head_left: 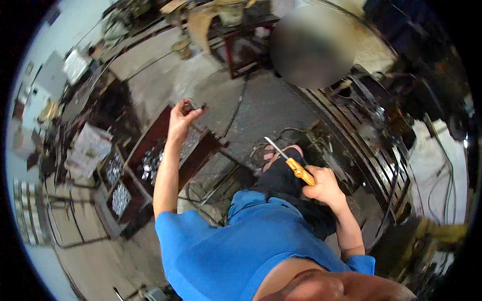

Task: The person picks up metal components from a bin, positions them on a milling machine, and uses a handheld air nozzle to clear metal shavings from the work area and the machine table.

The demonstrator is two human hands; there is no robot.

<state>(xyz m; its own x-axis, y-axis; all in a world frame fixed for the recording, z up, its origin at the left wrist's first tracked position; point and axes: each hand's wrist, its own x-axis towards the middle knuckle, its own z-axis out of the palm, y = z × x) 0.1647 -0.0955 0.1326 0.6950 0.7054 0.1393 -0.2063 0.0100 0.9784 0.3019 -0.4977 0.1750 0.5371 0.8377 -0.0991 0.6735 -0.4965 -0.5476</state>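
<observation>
My right hand (324, 185) is wrapped round the yellow handle of a screwdriver (301, 172). Its bare metal shaft points up and to the left, over my dark trousers and a pinkish sandal (273, 156). To the left, my left hand (182, 118) is raised over a dark red metal bin (159, 123). Thumb and fingers there pinch a small dark piece (203, 107), too small to name. Shiny metal parts (150, 165) lie in the bin beneath my left forearm.
Beside the bin, a compartment holds many small silvery pieces (121, 199). Printed papers (90, 148) lie farther left. A table with red legs (231, 57) stands ahead. Along the right runs a dark slatted metal structure (369, 150). Cables cross the floor.
</observation>
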